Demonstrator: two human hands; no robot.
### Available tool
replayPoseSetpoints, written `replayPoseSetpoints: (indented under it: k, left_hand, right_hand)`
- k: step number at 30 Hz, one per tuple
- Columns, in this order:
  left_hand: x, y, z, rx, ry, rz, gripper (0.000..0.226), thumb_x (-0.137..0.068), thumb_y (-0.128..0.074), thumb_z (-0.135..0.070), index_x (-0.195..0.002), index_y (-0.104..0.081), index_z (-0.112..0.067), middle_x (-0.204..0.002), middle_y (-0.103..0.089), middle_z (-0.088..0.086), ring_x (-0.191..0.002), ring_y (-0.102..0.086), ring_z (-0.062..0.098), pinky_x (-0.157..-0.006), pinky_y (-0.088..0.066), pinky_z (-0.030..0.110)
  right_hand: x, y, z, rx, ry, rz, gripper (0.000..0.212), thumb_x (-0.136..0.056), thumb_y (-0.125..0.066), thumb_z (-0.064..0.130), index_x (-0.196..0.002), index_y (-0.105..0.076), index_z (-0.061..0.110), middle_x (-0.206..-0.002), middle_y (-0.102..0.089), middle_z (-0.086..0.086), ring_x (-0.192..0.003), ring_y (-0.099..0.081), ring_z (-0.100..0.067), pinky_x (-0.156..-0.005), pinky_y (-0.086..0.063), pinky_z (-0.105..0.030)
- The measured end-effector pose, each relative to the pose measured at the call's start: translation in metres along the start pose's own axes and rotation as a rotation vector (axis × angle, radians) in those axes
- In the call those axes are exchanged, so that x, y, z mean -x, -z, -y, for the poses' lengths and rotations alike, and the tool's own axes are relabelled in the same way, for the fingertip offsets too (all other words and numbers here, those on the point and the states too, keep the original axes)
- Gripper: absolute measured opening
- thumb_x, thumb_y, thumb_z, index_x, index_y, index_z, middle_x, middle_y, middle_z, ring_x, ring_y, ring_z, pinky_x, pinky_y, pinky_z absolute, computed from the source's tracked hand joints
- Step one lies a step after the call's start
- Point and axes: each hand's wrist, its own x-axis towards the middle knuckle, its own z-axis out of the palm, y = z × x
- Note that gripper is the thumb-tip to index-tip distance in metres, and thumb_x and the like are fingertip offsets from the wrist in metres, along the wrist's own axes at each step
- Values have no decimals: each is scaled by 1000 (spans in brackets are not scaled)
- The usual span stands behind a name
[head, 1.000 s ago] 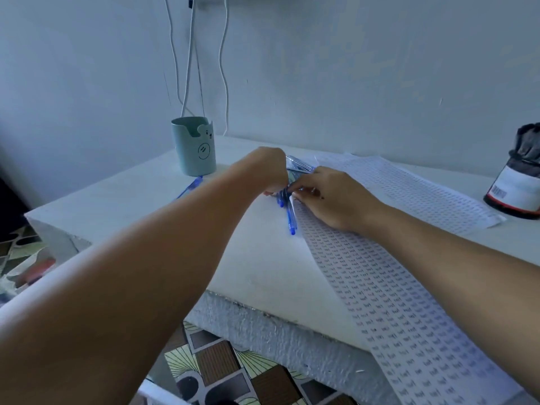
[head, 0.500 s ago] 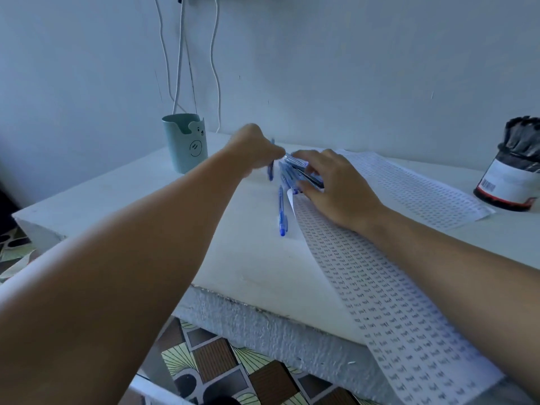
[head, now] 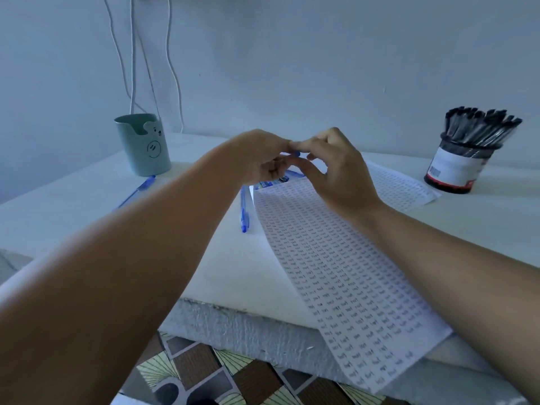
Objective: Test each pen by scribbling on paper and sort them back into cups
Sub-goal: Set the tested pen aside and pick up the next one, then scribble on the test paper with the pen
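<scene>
Table (head: pixel 87 211) white, spanning the view, with paper (head: pixel 336 258) laid from the near right edge toward the far middle, its surface covered in rows of small marks. Black-and-white cup (head: pixel 451 168) far right, packed with dark pens; teal cup (head: pixel 143 144) far left, contents out of sight. Judging by this, testing well underway, sorting far from finished: loose blue pen (head: pixel 244 211) left of the paper, another (head: pixel 136 192) near the teal cup, a small pile (head: pixel 273 182) under the hands. Left hand (head: pixel 257 159) and right hand (head: pixel 336 168) meeting above the pile, fingertips (head: pixel 301 146) curled narrowly, pinching one small blue pen (head: pixel 296 154) between them.
</scene>
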Motion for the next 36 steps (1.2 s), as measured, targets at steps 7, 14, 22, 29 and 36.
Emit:
replayPoseSetpoints:
  k: [7,14,22,29,36]
  left_hand:
    - [-6,-26,3,-832,-301,-45,19,-94,-69,-23,-104,-70,-7,-95,-73,7,-79,-70,20,-70,-53,29]
    - [3,-46,4,-1295,-259,124,63,-72,-81,-65,-117,-64,-23,-115,-60,-5,-102,-61,19,-59,-37,26]
    - [-9,-43,-5,-1299,-204,147,54,-70,-87,-55,-108,-68,-23,-108,-67,-5,-101,-61,19,-82,-39,33]
    - [-16,-46,-10,-1341,-215,136,64,-59,-91,-60,-109,-62,-31,-112,-64,-4,-100,-60,17,-86,-48,36]
    - [-29,-58,-7,-1295,-201,194,55,-67,-86,-61,-109,-67,-31,-119,-69,3,-101,-65,25,-89,-50,39]
  right_hand:
    - [4,27,-3,-71,-142,-148,20,-111,-44,22,-115,-54,5,-100,-64,2,-89,-63,-14,-76,-52,-33]
    - [-4,42,8,-283,-407,-197,22,-112,-41,36,-102,-51,19,-78,-48,15,-67,-47,-1,-66,-38,-15]
    - [-17,56,5,-695,-759,-351,35,-99,-40,27,-66,-40,16,-57,-32,5,-55,-26,-15,-62,-26,-40]
    - [-16,55,-2,-1103,-1019,-434,13,-104,-55,22,-100,-57,10,-51,-32,4,-44,-30,-12,-54,-38,-28]
    - [9,52,-26,-978,-1137,-312,77,-107,-25,64,-98,-79,11,-60,-49,1,-61,-48,-14,-89,-55,-36]
